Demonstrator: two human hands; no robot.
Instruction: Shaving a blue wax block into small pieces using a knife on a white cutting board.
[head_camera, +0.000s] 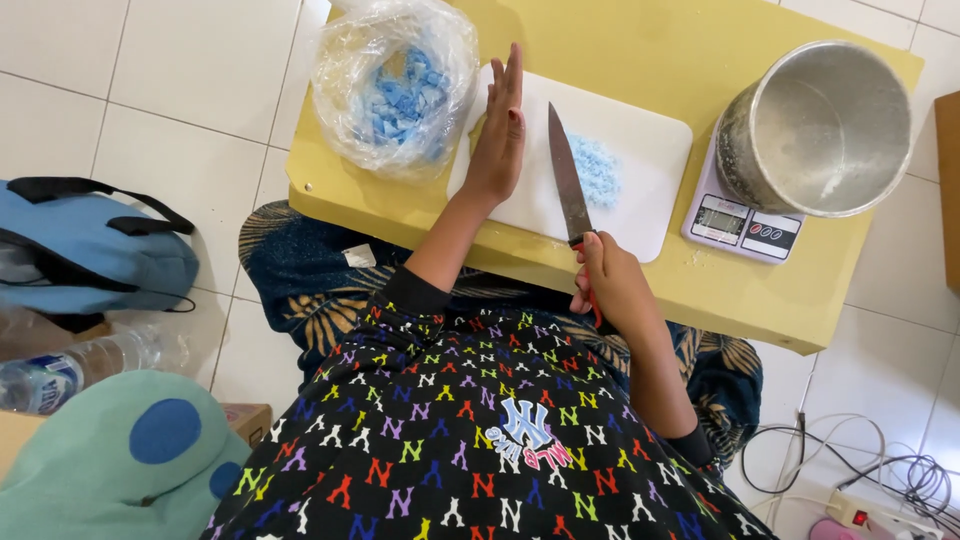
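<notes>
Low yellow bench (700, 300) on white tile floor. Right hand (612, 285) is wrapped round a knife (567, 180), blade on the white cutting board (655, 205) beside blue crumbs (597, 170). Left hand (497, 135) is flat open, edge-on on the board.

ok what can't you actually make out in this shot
- Head view: whatever lies under the left hand on the white cutting board; the hand hides it.
- The knife handle: the right hand wraps it.
- The scale display: too small to tell.
- The blue pieces in the clear plastic bag: blurred by crinkled film.
- The metal pot bottom: glare; contents unclear.
</notes>
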